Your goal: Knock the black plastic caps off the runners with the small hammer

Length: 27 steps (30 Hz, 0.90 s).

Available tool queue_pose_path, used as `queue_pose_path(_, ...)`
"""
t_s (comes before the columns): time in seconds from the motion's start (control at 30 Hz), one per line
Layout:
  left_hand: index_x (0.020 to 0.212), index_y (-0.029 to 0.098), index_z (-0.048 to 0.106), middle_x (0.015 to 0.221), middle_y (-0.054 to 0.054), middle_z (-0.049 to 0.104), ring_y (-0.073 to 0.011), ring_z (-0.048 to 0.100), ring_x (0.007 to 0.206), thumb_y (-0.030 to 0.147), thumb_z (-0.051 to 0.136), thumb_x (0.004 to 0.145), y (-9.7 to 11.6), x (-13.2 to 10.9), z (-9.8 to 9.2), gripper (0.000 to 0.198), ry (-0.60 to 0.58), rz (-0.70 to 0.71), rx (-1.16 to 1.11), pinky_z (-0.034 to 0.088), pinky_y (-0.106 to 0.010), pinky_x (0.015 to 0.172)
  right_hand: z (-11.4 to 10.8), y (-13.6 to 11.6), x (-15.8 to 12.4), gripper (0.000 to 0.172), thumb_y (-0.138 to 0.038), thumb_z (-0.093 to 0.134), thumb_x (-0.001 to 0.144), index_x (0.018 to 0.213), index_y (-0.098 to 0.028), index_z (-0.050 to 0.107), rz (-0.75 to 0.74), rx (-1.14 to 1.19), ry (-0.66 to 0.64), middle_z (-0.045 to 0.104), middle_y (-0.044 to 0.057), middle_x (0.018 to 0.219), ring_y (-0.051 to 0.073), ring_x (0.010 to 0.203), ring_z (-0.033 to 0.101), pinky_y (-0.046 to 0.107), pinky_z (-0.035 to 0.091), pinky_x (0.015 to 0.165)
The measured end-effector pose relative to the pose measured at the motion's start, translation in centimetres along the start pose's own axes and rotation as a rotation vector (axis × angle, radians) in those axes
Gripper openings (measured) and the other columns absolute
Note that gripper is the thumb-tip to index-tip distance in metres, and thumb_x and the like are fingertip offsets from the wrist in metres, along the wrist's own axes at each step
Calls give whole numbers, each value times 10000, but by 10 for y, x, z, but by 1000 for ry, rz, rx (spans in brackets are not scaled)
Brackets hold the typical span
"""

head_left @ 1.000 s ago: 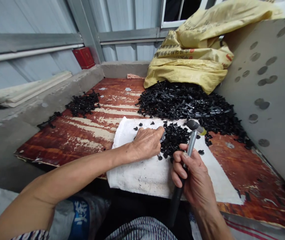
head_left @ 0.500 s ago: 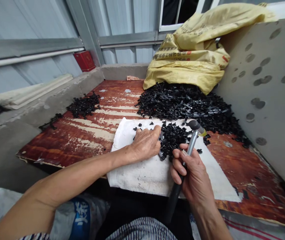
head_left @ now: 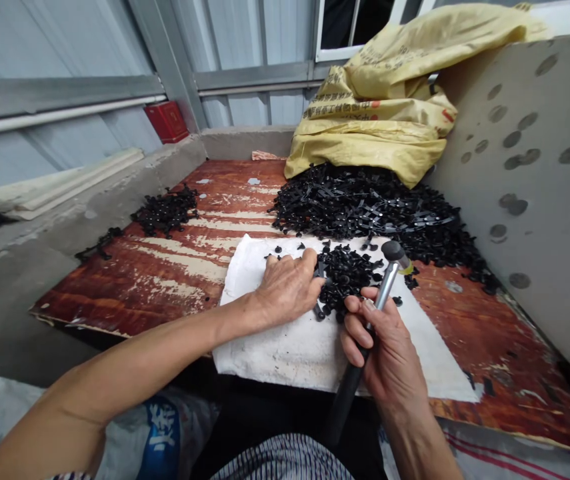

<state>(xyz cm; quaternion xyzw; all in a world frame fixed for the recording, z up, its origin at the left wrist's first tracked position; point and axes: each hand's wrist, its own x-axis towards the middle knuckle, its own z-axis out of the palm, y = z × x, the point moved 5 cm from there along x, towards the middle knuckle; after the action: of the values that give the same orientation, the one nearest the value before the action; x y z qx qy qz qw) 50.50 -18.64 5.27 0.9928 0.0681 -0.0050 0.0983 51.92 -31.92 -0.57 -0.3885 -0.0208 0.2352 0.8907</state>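
My right hand (head_left: pixel 387 337) is wrapped round a hammer (head_left: pixel 383 283) with a metal shaft, a black grip and a head with one black and one yellow face. The hammer head is up, over the right side of a heap of small black plastic pieces (head_left: pixel 347 273). These lie on a white cloth (head_left: pixel 275 350). At the heap's left edge my left hand (head_left: pixel 287 287) rests low over the cloth, its fingers bent and thumb drawn in. Flat black strips show beside its thumb and index finger. What lies under its fingers is hidden.
A larger pile of black plastic parts (head_left: pixel 365 203) spreads behind the cloth, under a yellow woven sack (head_left: pixel 369 140). Smaller clusters (head_left: pixel 165 212) lie at the left of the worn red board (head_left: pixel 175 267). A spotted pale panel (head_left: pixel 529 187) stands on the right. A red box (head_left: pixel 167 122) sits on the ledge.
My left hand has shifted slightly, its index finger now more bent and its thumb more visible. My right hand and the hammer stay nearly still. The whole view has moved a little.
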Motion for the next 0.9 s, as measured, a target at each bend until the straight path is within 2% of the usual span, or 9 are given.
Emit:
queue_pose_path(0.07, 1093, 122, 473, 971, -136, 687, -331, 610, 986, 316, 397, 900, 8, -7, 1, 284, -5, 55, 81, 404, -521, 891, 0, -1, 0, 330, -232, 809, 641, 877, -227, 578, -5, 4, 6, 597, -60, 687, 17, 385, 346, 101, 354, 267)
queue_pose_path(0.13, 1099, 110, 475, 1036, -161, 667, -347, 588, 1029, 283, 429, 870, 13, -10, 5, 291, -30, 96, 117, 405, -524, 887, 0, -1, 0, 325, -229, 808, 642, 873, -226, 579, -5, 4, 3, 602, -58, 691, 18, 387, 347, 101, 354, 267)
queue_pose_path(0.27, 1094, 124, 469, 979, -133, 670, -311, 616, 957, 179, 429, 810, 10, -5, 9, 291, -42, 88, 92, 432, -488, 842, 1, -1, -1, 291, -222, 785, 668, 874, -233, 579, -6, -1, -18, 602, -58, 702, 21, 391, 359, 96, 348, 270)
queue_pose_path(0.37, 1077, 147, 474, 891, -93, 676, -274, 635, 869, 146, 422, 794, 3, 2, 2, 288, 7, 47, 58, 436, -469, 830, 0, -1, -1, 301, -224, 789, 663, 875, -233, 575, -15, 1, -7, 606, -60, 706, 21, 392, 361, 96, 346, 269)
queue_pose_path(0.5, 975, 207, 487, 722, -1, 619, -180, 582, 688, 102, 403, 804, -10, 5, -11, 218, 59, -17, -200, 444, -341, 698, 0, 0, 0, 328, -231, 801, 650, 881, -232, 568, -23, 2, 6, 638, -50, 742, 25, 398, 377, 103, 355, 265)
queue_pose_path(0.6, 872, 211, 468, 637, 44, 545, -112, 481, 562, 110, 404, 814, -11, -1, -11, 133, -44, 29, -562, 375, -242, 540, 1, -1, -1, 374, -231, 811, 643, 933, -236, 575, -39, -8, 27, 670, -34, 802, 31, 412, 417, 110, 367, 260)
queue_pose_path(0.67, 857, 206, 465, 611, 64, 498, -86, 426, 524, 127, 414, 821, -7, -9, -8, 100, -118, 88, -723, 329, -213, 492, 1, -2, -2, 440, -239, 821, 636, 1004, -251, 581, -55, -18, 48, 672, -36, 828, 42, 428, 459, 116, 373, 254)
queue_pose_path(0.77, 867, 200, 482, 605, 77, 443, -74, 379, 525, 131, 423, 825, -3, -24, -3, 99, -140, 136, -767, 315, -206, 495, 1, -1, -3, 444, -271, 826, 641, 1018, -251, 593, -57, -38, 32, 623, -66, 730, 52, 424, 472, 123, 373, 245)
queue_pose_path(0.9, 855, 201, 478, 606, 79, 418, -74, 365, 531, 141, 428, 825, -4, -43, 11, 84, -201, 51, -792, 311, -211, 506, 3, 2, -4, 293, -300, 777, 711, 927, -214, 599, -67, -128, -26, 487, -116, 495, 42, 348, 398, 126, 377, 270)
